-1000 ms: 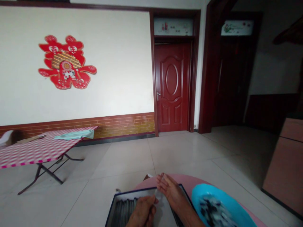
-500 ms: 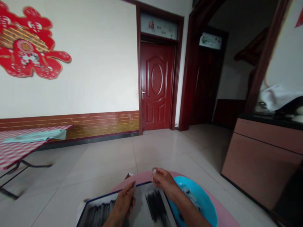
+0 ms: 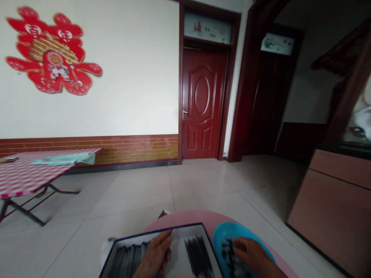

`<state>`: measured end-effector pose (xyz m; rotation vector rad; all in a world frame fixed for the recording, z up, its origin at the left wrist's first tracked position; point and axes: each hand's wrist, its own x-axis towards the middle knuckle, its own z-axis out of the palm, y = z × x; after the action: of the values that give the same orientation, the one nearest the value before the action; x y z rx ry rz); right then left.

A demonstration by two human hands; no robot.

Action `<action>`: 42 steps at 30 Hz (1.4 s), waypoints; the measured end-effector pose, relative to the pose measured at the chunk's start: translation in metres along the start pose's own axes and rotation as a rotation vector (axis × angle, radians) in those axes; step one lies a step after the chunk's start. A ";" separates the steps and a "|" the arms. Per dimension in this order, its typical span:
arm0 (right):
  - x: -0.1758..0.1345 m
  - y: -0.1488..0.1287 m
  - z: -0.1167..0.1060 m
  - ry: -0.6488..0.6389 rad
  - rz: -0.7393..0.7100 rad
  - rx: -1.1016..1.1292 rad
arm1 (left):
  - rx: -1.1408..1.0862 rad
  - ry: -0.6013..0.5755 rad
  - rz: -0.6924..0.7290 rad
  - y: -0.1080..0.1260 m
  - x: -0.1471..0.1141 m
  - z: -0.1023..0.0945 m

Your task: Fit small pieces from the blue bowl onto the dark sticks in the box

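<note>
My left hand [image 3: 158, 251] is over the shallow tray [image 3: 185, 227], which is pale inside with a dark blue rim. Its fingers are closed, pinching a thin, pale thing too small to make out. Beneath and left of it lies a row of dark, slim bundles [image 3: 127, 256] in the tray. Thin black sticks [image 3: 198, 255] lie together in the tray's right part. My right hand [image 3: 251, 251] is over the blue basin [image 3: 222, 227], fingers curled in at the small black and whitish pieces [image 3: 228, 253] there. Whatever its fingertips hold is hidden.
Tray and basin rest on a round pink table [image 3: 197, 216]. A folding table [image 3: 26, 173] with a red checked cover and a mint cloth [image 3: 66, 158] stands left. A brownish cabinet [image 3: 339, 200] stands at the right, and a red door [image 3: 203, 104] ahead.
My right hand has moved from above the tray's far edge, where it pinched a small white thing, right and down to the basin. My left hand stays over the tray. The view has shifted left.
</note>
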<state>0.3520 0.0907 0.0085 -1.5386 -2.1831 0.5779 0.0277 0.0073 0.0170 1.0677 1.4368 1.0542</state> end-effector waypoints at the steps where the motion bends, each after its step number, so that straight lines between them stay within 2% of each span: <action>1: -0.001 0.004 0.004 0.016 -0.016 -0.062 | 0.005 0.002 0.008 0.001 -0.001 0.000; 5: -0.006 0.018 0.014 0.087 -0.046 -0.211 | -0.017 0.010 0.029 0.006 -0.005 0.001; 8: -0.005 0.006 0.006 0.157 0.018 -0.216 | -0.053 0.026 0.017 0.008 -0.006 0.003; 10: 0.001 -0.023 -0.001 0.186 0.036 -0.190 | -0.086 0.037 0.017 0.009 -0.006 0.005; 13: 0.014 -0.088 -0.001 0.150 -0.101 -0.109 | -0.148 0.053 0.019 0.010 -0.006 0.006; 16: 0.027 -0.150 0.020 0.015 -0.277 -0.070 | -0.193 0.099 0.032 0.012 -0.007 0.005; 19: 0.035 -0.180 0.053 -0.106 -0.321 -0.133 | -0.185 0.174 0.075 0.014 -0.008 0.001; 24: 0.034 -0.171 0.096 -0.171 -0.294 -0.198 | -0.260 0.162 0.144 0.015 -0.008 -0.003; 29: 0.028 -0.160 0.107 -0.204 -0.306 -0.223 | -0.148 0.181 0.102 0.019 -0.011 0.000; 32: 0.029 -0.161 0.109 -0.218 -0.335 -0.206 | -0.117 0.079 0.132 0.030 -0.017 -0.002; 36: 0.031 -0.161 0.113 -0.190 -0.346 -0.224 | 0.240 -0.120 0.277 0.053 -0.037 -0.018; 39: 0.031 -0.160 0.117 -0.178 -0.355 -0.247 | 0.406 -0.146 0.309 0.064 -0.063 -0.035; 42: 0.031 -0.162 0.119 -0.179 -0.402 -0.202 | 0.535 -0.101 0.304 0.057 -0.090 -0.050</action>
<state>0.1513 0.0588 0.0007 -1.1195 -2.6620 0.3841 -0.0089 -0.0710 0.0970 1.7410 1.5451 0.8190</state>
